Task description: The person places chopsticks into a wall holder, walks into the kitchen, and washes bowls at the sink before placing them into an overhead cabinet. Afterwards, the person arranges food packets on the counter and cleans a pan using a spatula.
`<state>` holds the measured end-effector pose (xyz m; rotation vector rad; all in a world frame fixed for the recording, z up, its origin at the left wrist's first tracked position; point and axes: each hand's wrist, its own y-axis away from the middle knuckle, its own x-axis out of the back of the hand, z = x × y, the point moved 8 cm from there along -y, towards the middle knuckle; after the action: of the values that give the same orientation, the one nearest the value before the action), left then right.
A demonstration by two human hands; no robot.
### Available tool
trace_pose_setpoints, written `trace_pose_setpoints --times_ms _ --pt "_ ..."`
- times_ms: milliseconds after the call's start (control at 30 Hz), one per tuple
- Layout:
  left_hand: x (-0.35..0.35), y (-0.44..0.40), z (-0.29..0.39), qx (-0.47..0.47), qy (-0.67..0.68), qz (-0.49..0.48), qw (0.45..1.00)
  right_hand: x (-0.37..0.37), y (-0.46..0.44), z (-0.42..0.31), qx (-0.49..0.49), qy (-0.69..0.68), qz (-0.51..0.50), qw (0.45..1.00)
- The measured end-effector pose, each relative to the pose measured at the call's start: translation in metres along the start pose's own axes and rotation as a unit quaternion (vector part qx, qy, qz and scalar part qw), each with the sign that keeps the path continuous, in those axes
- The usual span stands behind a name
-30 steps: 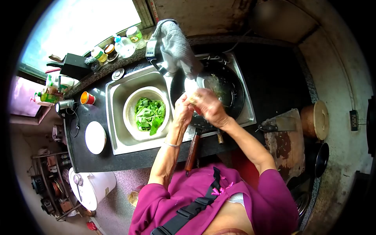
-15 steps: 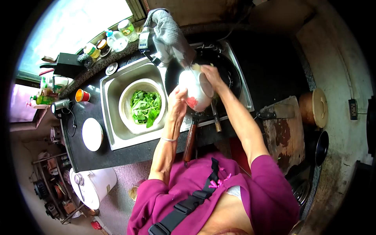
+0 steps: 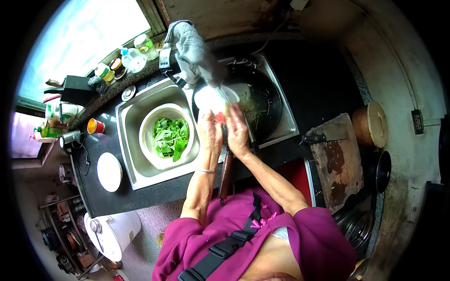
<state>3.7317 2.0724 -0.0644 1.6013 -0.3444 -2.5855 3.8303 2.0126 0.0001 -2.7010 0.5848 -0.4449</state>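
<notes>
A white bowl with a red mark on its outside is tilted under the tap stream, over the right sink basin. My left hand grips its near left side. On its near right side, the fingers of my right hand are closed against it; something pale yellowish shows by these fingers, too blurred to name. Below and to the right sits a big black wok holding water and green scraps. Its brown handle points toward me. A grey cloth covers the tap above the bowl.
In the left sink basin stands a strainer of leafy greens. A white plate and an orange cup are on the left counter. At right, a cleaver lies on a worn cutting board, beside a lidded pot.
The bowl has turned and moved left and slightly away from me. My right hand has come down from its far right side to the near side, close to my left hand.
</notes>
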Motion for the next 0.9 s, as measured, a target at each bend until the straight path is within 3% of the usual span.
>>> trace_pose_setpoints --times_ms 100,233,367,467,567,600,667,700,767,833,900 --pt "0.0 -0.005 -0.012 0.059 0.04 -0.073 0.995 -0.01 -0.005 -0.029 0.121 0.154 -0.032 0.98" --pt "-0.003 0.009 -0.011 0.06 0.06 -0.009 0.996 -0.002 -0.024 -0.017 0.155 0.216 0.021 0.964" --pt "0.014 0.008 -0.022 0.089 0.066 0.062 0.992 0.018 -0.036 0.039 0.018 0.063 0.12 0.991" --pt "0.011 0.017 -0.011 0.112 0.09 0.081 0.986 0.019 -0.043 0.096 -0.122 -0.02 0.043 0.991" --pt "0.01 0.024 -0.004 0.14 0.091 0.112 0.98 0.006 -0.052 0.137 -0.243 -0.251 0.027 0.937" --pt "0.013 0.021 -0.005 0.169 0.118 0.093 0.974 0.007 -0.061 0.142 -0.243 -0.252 0.029 0.936" --pt "0.025 0.02 -0.006 0.222 0.143 0.064 0.962 -0.009 -0.073 0.149 -0.284 -0.307 -0.062 0.906" --pt "0.03 0.018 -0.007 0.221 0.14 0.062 0.963 -0.006 -0.08 0.149 -0.282 -0.309 -0.062 0.906" --pt "0.046 0.013 -0.004 0.189 0.117 0.082 0.972 -0.02 -0.079 0.153 -0.342 -0.266 -0.169 0.886" --pt "0.045 0.013 0.004 0.173 0.101 0.084 0.976 -0.02 -0.073 0.143 -0.316 -0.278 -0.138 0.897" --pt "0.014 0.02 0.013 0.196 0.107 0.001 0.975 0.003 -0.073 0.114 -0.188 -0.203 -0.047 0.96"
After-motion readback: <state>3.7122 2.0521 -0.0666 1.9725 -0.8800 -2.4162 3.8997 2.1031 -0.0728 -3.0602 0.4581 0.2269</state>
